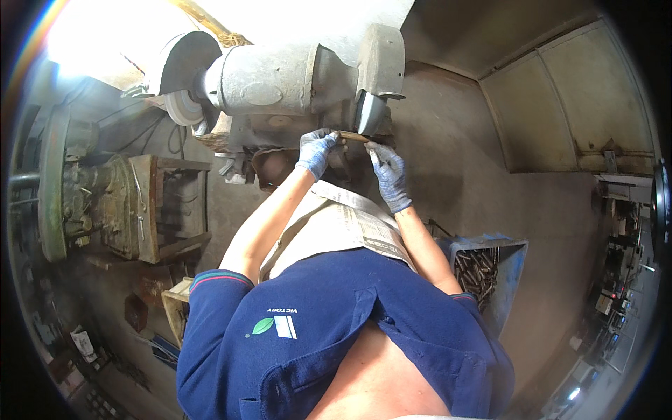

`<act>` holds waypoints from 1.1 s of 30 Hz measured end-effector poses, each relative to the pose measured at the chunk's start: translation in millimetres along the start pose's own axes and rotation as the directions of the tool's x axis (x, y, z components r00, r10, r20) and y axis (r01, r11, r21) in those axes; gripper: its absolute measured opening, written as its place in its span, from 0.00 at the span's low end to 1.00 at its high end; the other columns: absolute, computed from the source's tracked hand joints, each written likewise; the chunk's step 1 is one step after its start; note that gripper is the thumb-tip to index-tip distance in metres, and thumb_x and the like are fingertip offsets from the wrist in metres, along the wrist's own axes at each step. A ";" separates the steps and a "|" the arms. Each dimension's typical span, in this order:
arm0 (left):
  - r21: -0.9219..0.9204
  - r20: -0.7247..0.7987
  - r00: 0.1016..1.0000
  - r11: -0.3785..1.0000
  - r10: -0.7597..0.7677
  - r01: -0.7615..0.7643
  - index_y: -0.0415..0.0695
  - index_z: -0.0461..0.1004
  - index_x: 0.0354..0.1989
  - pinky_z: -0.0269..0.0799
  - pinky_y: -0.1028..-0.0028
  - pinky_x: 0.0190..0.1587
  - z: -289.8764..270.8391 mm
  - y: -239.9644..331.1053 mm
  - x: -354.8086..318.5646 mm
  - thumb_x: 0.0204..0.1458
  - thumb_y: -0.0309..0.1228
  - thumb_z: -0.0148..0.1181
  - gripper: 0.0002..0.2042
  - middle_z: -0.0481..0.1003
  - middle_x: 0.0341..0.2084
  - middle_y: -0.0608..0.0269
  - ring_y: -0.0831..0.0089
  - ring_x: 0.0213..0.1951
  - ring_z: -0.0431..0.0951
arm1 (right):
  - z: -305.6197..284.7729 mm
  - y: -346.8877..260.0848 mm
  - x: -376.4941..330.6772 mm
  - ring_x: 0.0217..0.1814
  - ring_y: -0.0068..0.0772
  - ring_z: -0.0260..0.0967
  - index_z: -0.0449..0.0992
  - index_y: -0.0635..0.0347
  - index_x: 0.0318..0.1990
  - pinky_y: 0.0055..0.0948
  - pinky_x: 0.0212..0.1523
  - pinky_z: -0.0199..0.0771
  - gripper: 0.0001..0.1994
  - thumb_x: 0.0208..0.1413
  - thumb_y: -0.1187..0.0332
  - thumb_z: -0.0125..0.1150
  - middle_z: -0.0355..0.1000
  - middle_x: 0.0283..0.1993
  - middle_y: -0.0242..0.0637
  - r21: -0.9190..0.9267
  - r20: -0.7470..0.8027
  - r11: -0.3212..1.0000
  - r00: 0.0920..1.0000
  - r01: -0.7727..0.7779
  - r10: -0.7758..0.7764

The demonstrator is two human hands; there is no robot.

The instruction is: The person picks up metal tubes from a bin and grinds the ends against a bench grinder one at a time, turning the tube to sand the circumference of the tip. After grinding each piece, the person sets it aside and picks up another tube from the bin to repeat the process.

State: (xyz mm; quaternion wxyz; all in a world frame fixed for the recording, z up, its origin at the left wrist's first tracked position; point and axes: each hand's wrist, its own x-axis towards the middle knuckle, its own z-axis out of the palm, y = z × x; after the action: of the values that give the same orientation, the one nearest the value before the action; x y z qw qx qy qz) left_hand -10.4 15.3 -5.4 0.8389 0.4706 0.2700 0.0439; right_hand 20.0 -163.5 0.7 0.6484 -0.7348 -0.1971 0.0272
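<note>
A short, slender brownish metal rod (355, 136) lies crosswise just below the right wheel (372, 114) of a grey bench grinder (266, 78). My left hand (317, 151), in a blue-grey work glove, pinches the rod's left end. At its right end, the fingers of my gloved right hand (390, 176) are closed on it. The rod's middle is at the wheel's lower edge; whether they touch I cannot tell. Printed paper (364, 222) covers my lap under my forearms.
A blue-grey bin (514, 283) holding several metal rods (477, 271) stands by my right elbow. Another wheel (183, 108) sits at the grinder's left end. Farther left is a greenish machine (105, 203) on a frame. A wooden box (173, 308) stands by my left elbow.
</note>
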 end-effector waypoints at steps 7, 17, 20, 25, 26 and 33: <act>0.043 -0.016 1.000 0.999 0.008 -0.007 0.36 0.72 0.33 0.73 0.76 0.28 -17.4 11.6 -5.3 0.53 0.25 0.55 0.05 0.75 0.23 0.60 0.73 0.25 0.77 | 20.1 16.2 1.1 0.45 0.27 0.72 0.77 0.64 0.38 0.22 0.46 0.70 0.08 0.48 0.79 0.60 0.75 0.40 0.39 0.130 0.008 0.991 1.000 -0.024 0.023; -0.105 0.159 0.987 0.994 -0.027 0.044 0.36 0.73 0.30 0.72 0.79 0.25 -8.3 45.2 -57.5 0.51 0.29 0.58 0.08 0.76 0.21 0.59 0.76 0.21 0.75 | -15.9 -60.6 -29.2 0.56 0.46 0.65 0.73 0.61 0.48 0.35 0.55 0.65 0.23 0.42 0.66 0.66 0.67 0.52 0.50 -0.238 0.253 0.856 0.880 0.459 -0.402; 0.085 0.194 0.981 0.996 -0.017 0.000 0.38 0.72 0.30 0.73 0.78 0.24 -6.8 48.7 -53.0 0.51 0.32 0.59 0.09 0.75 0.22 0.62 0.77 0.20 0.73 | -21.8 -69.0 -29.5 0.57 0.45 0.64 0.73 0.61 0.49 0.34 0.56 0.65 0.23 0.41 0.66 0.66 0.67 0.52 0.49 -0.225 0.278 0.862 0.878 0.455 -0.390; 0.239 0.214 0.961 0.944 0.175 -0.225 0.37 0.75 0.31 0.67 0.82 0.32 4.4 39.3 -52.8 0.49 0.27 0.60 0.06 0.74 0.23 0.67 0.84 0.26 0.70 | -26.2 -55.1 -27.6 0.58 0.41 0.63 0.75 0.61 0.47 0.31 0.58 0.61 0.17 0.46 0.73 0.60 0.68 0.53 0.44 -0.230 0.155 0.916 0.942 0.327 -0.297; 0.245 0.210 0.962 0.943 0.175 -0.225 0.37 0.75 0.32 0.67 0.82 0.32 5.5 36.7 -52.0 0.49 0.27 0.60 0.06 0.74 0.23 0.67 0.84 0.26 0.70 | -26.6 -51.3 -27.5 0.58 0.40 0.63 0.75 0.60 0.46 0.30 0.58 0.61 0.16 0.47 0.75 0.59 0.68 0.53 0.43 -0.249 0.131 0.922 0.953 0.298 -0.273; 0.247 0.214 0.968 0.951 0.133 -0.186 0.35 0.75 0.34 0.70 0.81 0.32 9.2 29.2 -43.9 0.50 0.22 0.57 0.05 0.77 0.26 0.62 0.80 0.28 0.74 | -24.7 -36.5 -22.9 0.59 0.38 0.62 0.75 0.65 0.44 0.30 0.57 0.63 0.16 0.45 0.79 0.61 0.68 0.52 0.44 -0.235 0.083 0.934 0.963 0.270 -0.257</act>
State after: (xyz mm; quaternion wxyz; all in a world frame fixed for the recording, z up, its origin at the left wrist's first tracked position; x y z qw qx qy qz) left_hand -38.0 10.0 40.2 0.7843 0.6010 0.1508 0.0288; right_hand -3.1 -191.3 34.8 0.5456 -0.7751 -0.3119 -0.0658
